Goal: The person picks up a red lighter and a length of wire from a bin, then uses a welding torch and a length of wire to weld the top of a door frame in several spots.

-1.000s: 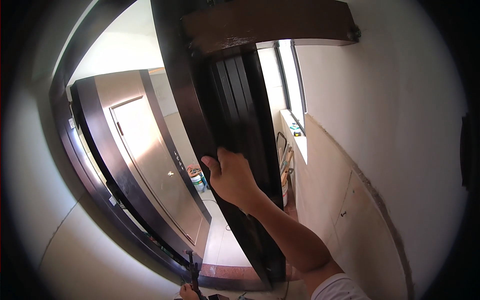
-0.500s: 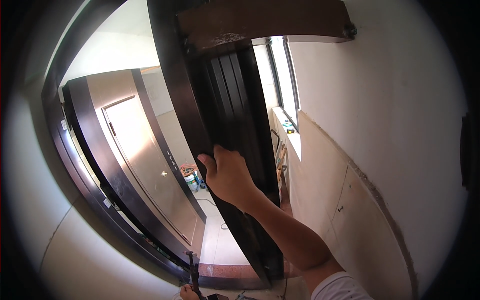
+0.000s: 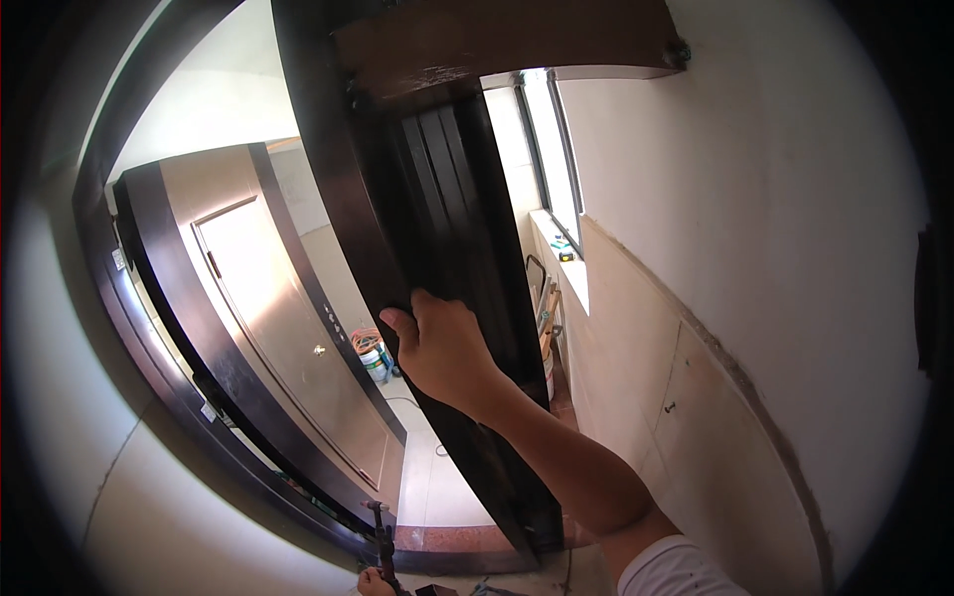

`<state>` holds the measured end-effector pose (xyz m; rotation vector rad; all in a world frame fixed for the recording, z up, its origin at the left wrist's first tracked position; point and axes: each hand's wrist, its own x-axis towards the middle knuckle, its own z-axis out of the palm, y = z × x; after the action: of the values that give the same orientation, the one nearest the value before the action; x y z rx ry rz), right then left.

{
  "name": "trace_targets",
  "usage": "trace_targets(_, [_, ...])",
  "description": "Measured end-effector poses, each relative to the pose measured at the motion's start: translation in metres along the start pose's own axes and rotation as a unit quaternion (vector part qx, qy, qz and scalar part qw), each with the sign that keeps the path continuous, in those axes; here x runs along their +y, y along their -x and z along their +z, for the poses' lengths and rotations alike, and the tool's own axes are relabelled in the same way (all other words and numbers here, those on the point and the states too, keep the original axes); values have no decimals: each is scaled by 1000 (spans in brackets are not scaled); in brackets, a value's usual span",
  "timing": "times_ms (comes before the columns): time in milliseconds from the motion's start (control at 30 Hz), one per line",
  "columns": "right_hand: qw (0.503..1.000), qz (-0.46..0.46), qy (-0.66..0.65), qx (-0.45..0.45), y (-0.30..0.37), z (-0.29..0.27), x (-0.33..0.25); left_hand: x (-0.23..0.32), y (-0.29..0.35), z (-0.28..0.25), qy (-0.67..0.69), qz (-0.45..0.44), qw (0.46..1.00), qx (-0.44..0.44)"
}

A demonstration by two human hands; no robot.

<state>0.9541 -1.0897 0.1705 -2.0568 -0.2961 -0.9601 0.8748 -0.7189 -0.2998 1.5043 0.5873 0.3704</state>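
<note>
My right hand [image 3: 439,348] is wrapped round the edge of a dark brown door-frame post [image 3: 368,219], with the thumb on its left side. The arm reaches up to it from the lower right. Low in the view, my left hand [image 3: 374,582] is closed round the handle of a hammer [image 3: 384,541], which stands head up near the foot of the frame. Only part of that hand shows. Across the top of the post runs a dark brown crosspiece [image 3: 517,45]. Within the doorway stands a brown door [image 3: 268,298] with a round knob [image 3: 318,350].
A tiled wall [image 3: 636,338] with a small protruding fixing lies to the right. Beyond the frame are a window [image 3: 547,149], a sill [image 3: 574,273] with small items, and a bucket [image 3: 374,363] with coiled orange hose. A reddish threshold [image 3: 447,538] crosses the floor.
The whole scene has shifted slightly left in the view. My right hand keeps its grip on the post, and the left still holds the hammer.
</note>
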Motion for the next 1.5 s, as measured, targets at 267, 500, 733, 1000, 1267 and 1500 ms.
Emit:
trace_targets(267, [1000, -8, -5, 1, -2, -1, 1, 12, 8, 4, 23, -5, 1000, -15])
trace_targets(500, [1000, -27, 2, 16, -2, -1, 2, -23, -18, 2, 24, 2, 1000, -16])
trace_targets(733, [1000, -12, -14, 6, 0, -1, 3, -42, -30, -7, -40, 30, 999, -3])
trace_targets(1000, [997, -48, -14, 62, 1, 8, 12, -31, -16, -7, -25, 58, 998, -20])
trace_targets(1267, [997, -47, -17, 55, 0, 5, 7, -5, 1, -6, -28, 16, 999, -35])
trace_targets(1500, [999, -34, 8, 26, -1, 4, 2, -6, 4, -8, -38, 16, 999, -19])
